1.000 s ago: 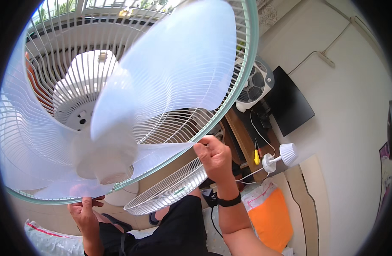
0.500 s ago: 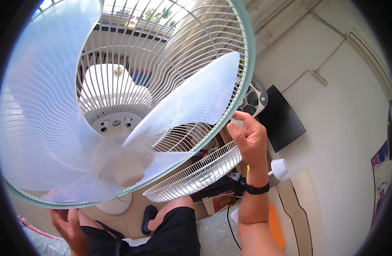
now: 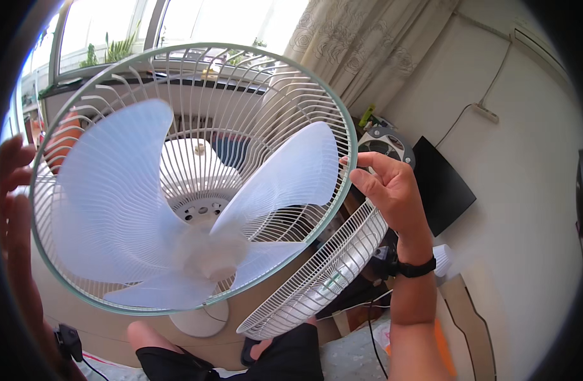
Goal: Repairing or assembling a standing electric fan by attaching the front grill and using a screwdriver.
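Note:
In front of me stands a fan with its pale blue blades [image 3: 113, 197] uncovered, set in a white wire rear grille with a pale green rim [image 3: 353, 127]. My right hand [image 3: 396, 193] is at the rim's right side, index finger reaching to it and thumb bent close. A loose front grille [image 3: 317, 286] of white wire hangs tilted beneath this hand, its upper end against the fingers; the lower fingers are hidden. My left hand [image 3: 15, 190], fingers apart, is raised beside the rim's left side, partly cut off by the dark picture edge. Contact there is unclear.
The fan's round white base [image 3: 202, 317] stands on the tiled floor. A black flat panel [image 3: 440, 184] and a grey-and-white appliance [image 3: 386, 143] are beyond my right hand. A patterned curtain [image 3: 361, 44] hangs by the window. My bed cover [image 3: 348, 346] lies beside my legs.
My left hand has gone from the rim's bottom up to its left side. My right hand stays by the rim, and the loose grille hangs more steeply. The view has shifted, showing the whole fan.

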`<act>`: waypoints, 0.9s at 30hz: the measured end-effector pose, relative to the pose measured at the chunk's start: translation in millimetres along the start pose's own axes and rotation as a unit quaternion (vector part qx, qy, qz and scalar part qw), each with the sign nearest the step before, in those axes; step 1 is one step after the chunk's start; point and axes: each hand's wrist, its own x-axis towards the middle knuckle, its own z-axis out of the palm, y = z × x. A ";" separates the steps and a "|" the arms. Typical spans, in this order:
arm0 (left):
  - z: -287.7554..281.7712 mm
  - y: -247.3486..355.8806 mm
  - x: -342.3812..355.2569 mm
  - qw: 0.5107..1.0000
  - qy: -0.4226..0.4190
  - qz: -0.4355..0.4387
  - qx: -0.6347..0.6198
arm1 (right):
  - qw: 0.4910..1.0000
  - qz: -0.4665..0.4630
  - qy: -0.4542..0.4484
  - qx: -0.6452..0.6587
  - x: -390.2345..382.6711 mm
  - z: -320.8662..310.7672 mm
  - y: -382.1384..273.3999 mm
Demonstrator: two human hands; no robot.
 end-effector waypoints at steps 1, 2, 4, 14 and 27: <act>4.1 7.3 7.0 1.000 0.001 0.006 0.005 | 1.000 -0.014 -0.002 -0.004 2.5 1.0 -1.1; 9.1 14.0 12.9 0.997 -0.002 -0.003 0.077 | 1.000 -0.008 -0.011 -0.023 4.3 0.2 -0.5; 25.1 12.1 25.8 0.991 -0.007 -0.010 0.132 | 0.998 0.004 0.005 -0.055 4.9 -1.0 -2.2; 10.1 12.6 44.3 0.902 -0.164 0.249 0.314 | 0.994 0.020 0.055 -0.093 7.0 20.1 -11.0; 38.0 4.9 29.3 0.982 -0.076 0.088 0.150 | 0.996 -0.008 0.079 -0.045 -8.8 -5.1 25.4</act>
